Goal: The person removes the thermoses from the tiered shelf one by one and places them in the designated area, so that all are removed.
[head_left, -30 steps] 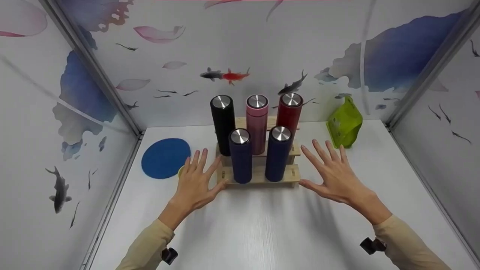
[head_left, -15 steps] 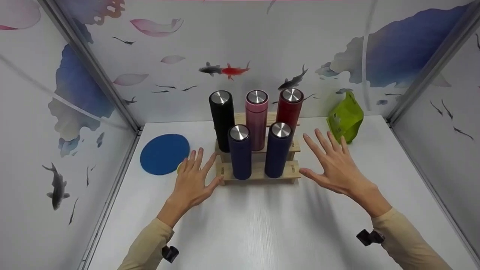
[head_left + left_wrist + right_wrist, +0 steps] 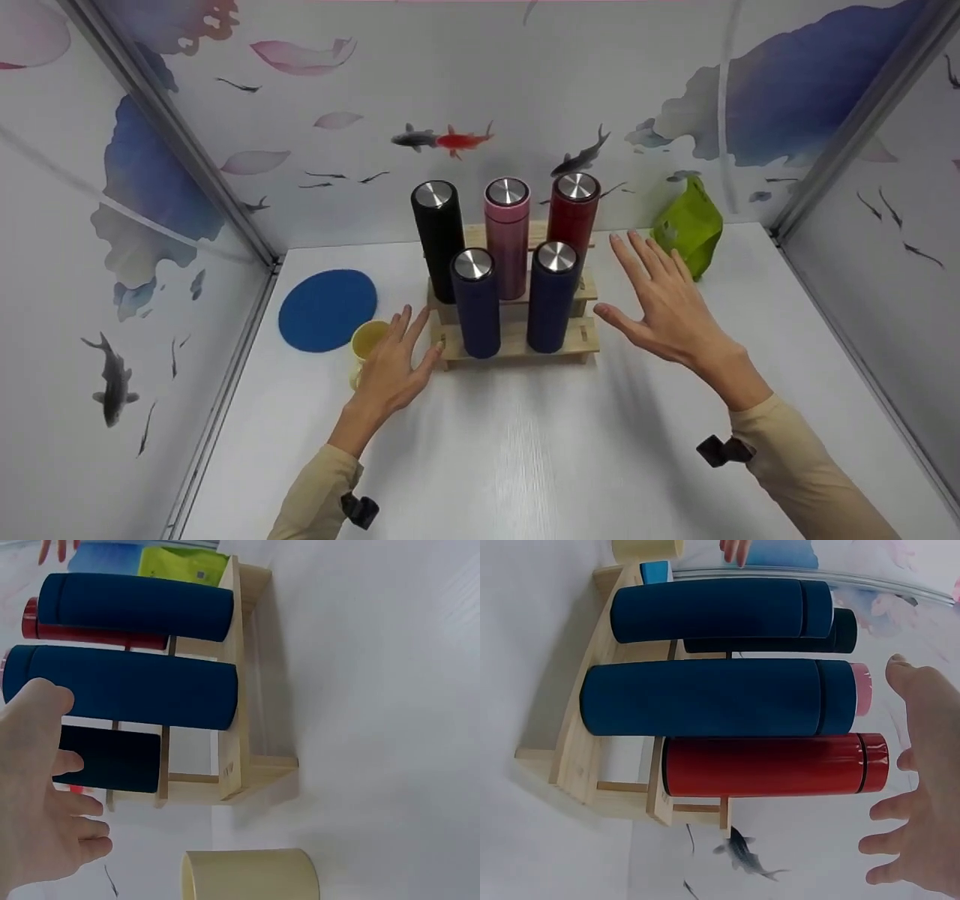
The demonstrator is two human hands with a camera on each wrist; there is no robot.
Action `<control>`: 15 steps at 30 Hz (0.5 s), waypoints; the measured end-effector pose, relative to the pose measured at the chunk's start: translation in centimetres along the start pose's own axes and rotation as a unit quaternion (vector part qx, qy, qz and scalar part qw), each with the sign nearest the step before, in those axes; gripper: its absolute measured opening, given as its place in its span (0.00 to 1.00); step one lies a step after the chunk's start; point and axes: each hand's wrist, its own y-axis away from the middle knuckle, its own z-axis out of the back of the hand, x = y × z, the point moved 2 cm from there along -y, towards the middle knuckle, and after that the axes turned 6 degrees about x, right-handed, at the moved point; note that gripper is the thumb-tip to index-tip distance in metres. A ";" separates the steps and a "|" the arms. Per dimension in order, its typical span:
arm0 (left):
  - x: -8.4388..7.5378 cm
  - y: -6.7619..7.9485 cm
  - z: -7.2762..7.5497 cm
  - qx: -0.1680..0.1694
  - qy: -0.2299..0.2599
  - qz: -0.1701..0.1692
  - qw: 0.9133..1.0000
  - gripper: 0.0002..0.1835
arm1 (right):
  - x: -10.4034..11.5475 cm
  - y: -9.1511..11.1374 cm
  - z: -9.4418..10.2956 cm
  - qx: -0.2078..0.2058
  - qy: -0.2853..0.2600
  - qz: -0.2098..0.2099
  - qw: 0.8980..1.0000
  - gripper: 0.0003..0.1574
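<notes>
A stepped wooden rack [image 3: 516,341] bears several upright thermos bottles. On its front step stand a left blue thermos [image 3: 478,311] and a right blue thermos [image 3: 552,307]. Behind them are a black thermos [image 3: 439,247], a pink thermos [image 3: 508,247] and a red thermos [image 3: 574,217]. My left hand [image 3: 391,371] is spread at the rack's left side, nearest the black and left blue bottles, holding nothing. Beside the rack's right end, my right hand [image 3: 667,311] hovers with fingers spread and grips nothing. The right wrist view shows its thumb apart from the bottle tops.
A yellow mug [image 3: 367,341] stands partly behind my left hand. Farther left lies a round blue mat [image 3: 328,310]. A green pouch [image 3: 690,229] sits at the back right, beyond my right fingertips. Printed wall panels enclose the white table [image 3: 517,450] at the back and sides.
My right hand has moved forward, its fingertips nearer the green pouch. My left hand has shifted slightly, uncovering more of the yellow mug. The bottles stay on the rack.
</notes>
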 end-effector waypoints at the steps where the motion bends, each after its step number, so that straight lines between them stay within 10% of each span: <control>1: 0.0 0.0 -0.2 -0.001 0.013 0.002 1.000 0.35 | 0.0 -0.2 0.1 -0.007 -0.003 0.003 1.000 0.58; 15: 0.2 -1.7 -3.6 -0.017 0.128 0.037 0.991 0.33 | -0.1 -3.0 0.7 -0.106 -0.089 0.025 0.990 0.53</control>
